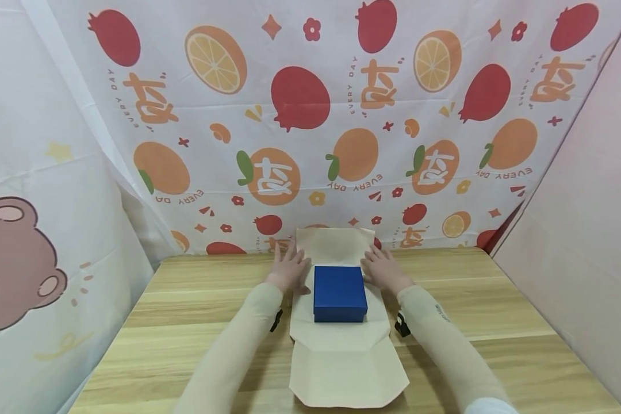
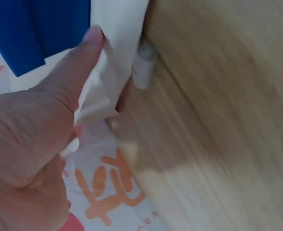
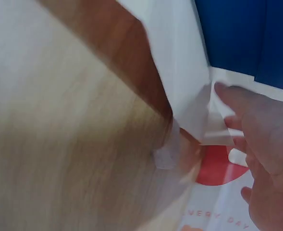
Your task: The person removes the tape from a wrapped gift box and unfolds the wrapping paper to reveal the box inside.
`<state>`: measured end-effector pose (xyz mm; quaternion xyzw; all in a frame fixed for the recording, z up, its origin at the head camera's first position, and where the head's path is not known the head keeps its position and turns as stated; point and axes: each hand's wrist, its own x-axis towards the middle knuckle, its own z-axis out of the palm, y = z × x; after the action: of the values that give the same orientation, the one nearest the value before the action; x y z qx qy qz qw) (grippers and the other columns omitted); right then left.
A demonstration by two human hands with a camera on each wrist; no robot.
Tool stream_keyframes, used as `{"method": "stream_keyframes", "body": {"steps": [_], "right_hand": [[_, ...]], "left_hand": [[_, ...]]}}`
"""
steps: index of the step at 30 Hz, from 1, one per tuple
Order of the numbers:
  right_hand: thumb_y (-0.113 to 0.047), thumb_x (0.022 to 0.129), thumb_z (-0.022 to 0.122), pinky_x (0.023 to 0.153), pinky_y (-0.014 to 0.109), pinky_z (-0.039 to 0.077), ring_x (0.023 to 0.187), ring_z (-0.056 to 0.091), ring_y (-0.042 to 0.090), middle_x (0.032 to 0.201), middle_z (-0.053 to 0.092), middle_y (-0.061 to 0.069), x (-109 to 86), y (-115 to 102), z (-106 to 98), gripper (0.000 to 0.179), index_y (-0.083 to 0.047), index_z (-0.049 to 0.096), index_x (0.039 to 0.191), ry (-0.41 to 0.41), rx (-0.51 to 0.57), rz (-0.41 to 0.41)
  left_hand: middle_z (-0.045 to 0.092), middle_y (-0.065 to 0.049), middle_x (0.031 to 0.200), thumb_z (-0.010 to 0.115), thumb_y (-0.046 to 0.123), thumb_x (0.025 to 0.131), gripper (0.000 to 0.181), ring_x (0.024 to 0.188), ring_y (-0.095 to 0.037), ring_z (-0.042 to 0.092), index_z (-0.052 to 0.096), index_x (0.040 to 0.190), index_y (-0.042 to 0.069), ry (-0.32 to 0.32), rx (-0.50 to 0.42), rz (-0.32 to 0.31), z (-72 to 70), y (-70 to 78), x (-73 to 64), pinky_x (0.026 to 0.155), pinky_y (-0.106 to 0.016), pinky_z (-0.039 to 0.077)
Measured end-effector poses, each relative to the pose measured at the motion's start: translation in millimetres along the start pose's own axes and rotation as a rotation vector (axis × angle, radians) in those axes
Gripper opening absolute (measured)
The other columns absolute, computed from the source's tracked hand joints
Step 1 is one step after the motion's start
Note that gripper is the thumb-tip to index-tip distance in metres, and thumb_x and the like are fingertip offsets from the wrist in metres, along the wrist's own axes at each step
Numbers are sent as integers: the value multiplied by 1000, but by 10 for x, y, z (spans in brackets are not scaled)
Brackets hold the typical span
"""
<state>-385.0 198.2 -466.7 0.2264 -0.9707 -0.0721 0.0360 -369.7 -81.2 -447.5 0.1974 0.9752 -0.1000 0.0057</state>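
Observation:
A blue lidded box (image 1: 340, 294) sits on an unfolded cream paper wrapper (image 1: 341, 368). The wrapper's far flap (image 1: 335, 244) stands raised behind the box. At the left edge of that flap is my left hand (image 1: 288, 271), its fingers spread and its thumb laid on the paper beside the box. My right hand (image 1: 386, 271) is at the opposite edge, fingers extended and thumb close to the box. In the right wrist view the thumb tip reaches the paper (image 3: 179, 77) just below the blue box (image 3: 242, 38). Some fingertips are hidden in the wrist views.
The wooden table (image 1: 202, 310) extends to both sides. A fruit-printed cloth (image 1: 310, 161) hangs at its back edge. A small pale cylindrical piece (image 2: 144, 67) lies by the paper in the left wrist view, and a translucent strip (image 3: 167, 154) shows by the paper's right edge.

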Motion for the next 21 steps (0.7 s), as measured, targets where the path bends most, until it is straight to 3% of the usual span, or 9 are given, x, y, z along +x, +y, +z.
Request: {"method": "stream_keyframes", "body": {"steps": [7,13,21], "right_hand": [[-40,89,49,108,58,16,139,12,30,146,31,6,35,41,89,55,-20,36,138,-123,191,31],[-50,88,46,106,61,14,139,8,32,150,20,9,24,94,157,68,-19,22,143,-179,261,53],[-61,82,44,104,65,5,137,-9,40,151,2,16,-45,140,140,78,-26,13,145,-253,309,166]], "left_hand": [[35,-2,144,63,63,67,80,139,-32,7,40,134,25,-77,-137,24,116,-83,82,103,-67,2],[25,1,148,54,70,69,87,140,-31,3,27,141,29,-151,-185,-1,220,-168,98,104,-66,1],[22,0,150,52,69,71,88,139,-34,3,23,142,28,-170,-211,7,225,-172,77,102,-68,2]]}}
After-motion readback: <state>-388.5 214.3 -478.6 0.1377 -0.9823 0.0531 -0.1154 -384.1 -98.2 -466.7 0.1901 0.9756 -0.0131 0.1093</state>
